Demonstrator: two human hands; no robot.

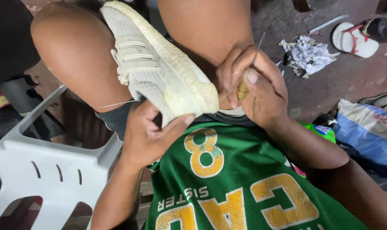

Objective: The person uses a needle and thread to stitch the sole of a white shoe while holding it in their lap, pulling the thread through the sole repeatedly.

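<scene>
Bracing a cream knit sneaker (155,68) between bare knees, a person in a green jersey (227,183) works at the toe of its foam sole. The left hand (148,132) cups the shoe from below, its grip pressed together around the toe end with the thumb lying along the sole's edge. Just beside it, the right hand (257,85) has its grip pinched shut on a stitching awl (249,72), fingers wrapped round the brass-coloured handle while the thin metal needle rises above the knuckles. A pale thread (114,104) trails from under the shoe across the thigh, left of the supporting grip.

Doing this step well appears to call for the shoe to be clamped firmly so the toe cannot twist, the needle kept aimed at the seam where sole meets upper, and the supporting thumb kept out of the point's line. The thread looks best drawn snug without slack.

Well beyond the awl grip, crumpled paper (308,53) and a white sandal (355,40) lie on the floor; a white plastic chair (44,166) stands left of the supporting grip.
</scene>
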